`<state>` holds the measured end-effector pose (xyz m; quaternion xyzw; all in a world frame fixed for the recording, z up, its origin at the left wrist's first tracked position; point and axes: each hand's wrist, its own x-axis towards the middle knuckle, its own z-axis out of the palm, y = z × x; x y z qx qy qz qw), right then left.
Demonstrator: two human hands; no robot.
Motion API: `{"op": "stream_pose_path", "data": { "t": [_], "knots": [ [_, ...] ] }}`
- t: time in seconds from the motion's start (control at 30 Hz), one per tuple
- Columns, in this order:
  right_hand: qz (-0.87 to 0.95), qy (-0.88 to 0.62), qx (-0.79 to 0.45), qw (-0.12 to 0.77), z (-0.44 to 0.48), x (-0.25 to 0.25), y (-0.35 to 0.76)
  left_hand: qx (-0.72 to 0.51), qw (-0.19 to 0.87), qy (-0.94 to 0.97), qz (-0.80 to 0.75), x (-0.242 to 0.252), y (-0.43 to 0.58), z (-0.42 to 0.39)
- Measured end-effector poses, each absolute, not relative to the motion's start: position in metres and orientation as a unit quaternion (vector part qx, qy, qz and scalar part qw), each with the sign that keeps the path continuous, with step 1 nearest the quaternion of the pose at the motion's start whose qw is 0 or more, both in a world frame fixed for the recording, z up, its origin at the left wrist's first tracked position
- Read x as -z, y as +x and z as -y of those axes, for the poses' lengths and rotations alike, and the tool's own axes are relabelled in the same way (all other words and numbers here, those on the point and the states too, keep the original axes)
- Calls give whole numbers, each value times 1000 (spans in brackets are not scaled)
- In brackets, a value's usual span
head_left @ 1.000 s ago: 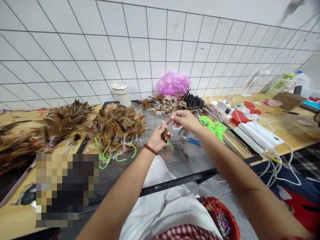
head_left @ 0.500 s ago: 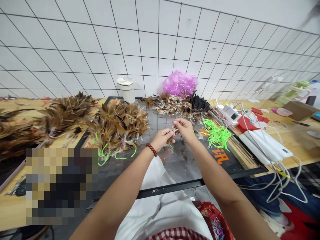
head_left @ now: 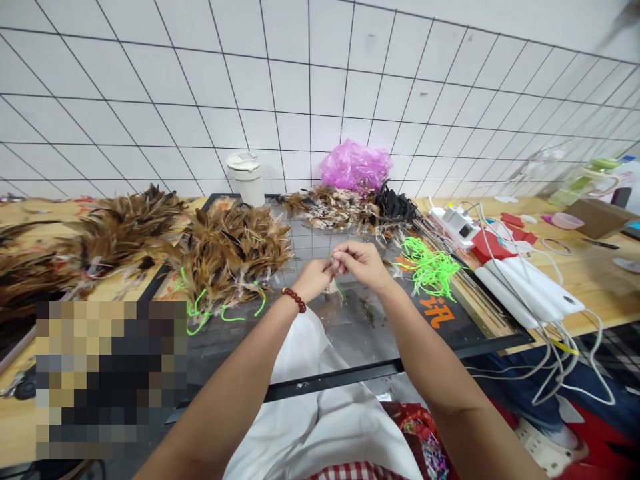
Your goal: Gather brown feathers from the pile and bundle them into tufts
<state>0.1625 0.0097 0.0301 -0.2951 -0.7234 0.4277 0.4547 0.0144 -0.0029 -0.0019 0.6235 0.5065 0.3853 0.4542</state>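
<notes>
Our left hand and right hand meet above the worktop, fingers pinched around something small we cannot make out, probably for fine control. Brown feathers and green strings flank them, seemingly set within easy reach.

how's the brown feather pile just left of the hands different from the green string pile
The brown feather pile covers more of the dark tabletop than the green string pile. The feathers are brown with darker streaks; the strings are one bright neon green. The feathers are broad and fan outward, while the strings are thin and tangled. Both are loose heaps.
</notes>
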Motion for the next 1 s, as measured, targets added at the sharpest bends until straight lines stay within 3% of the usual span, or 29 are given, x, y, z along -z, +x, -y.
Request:
{"op": "stream_pose_path", "data": {
  "t": [0.17,0.37,0.63,0.73,0.87,1.0],
  "knots": [
    [773,-297,-361,429,-6,-36,166,-264,597,618,-439,-4,15,11],
    [703,-280,-465,459,-10,-39,168,-259,713,520,-393,-10,12,16],
    [709,-289,-518,381,-13,-30,162,-202,656,579,-440,-9,14,15],
    [735,-310,-470,377,-21,-21,162,-206,643,587,-447,-5,18,15],
    [771,-343,-343,413,-39,-5,170,-279,624,597,-420,-4,25,17],
    [775,-374,-334,384,-49,5,176,-405,599,541,-429,-3,25,13]
  ]
}}
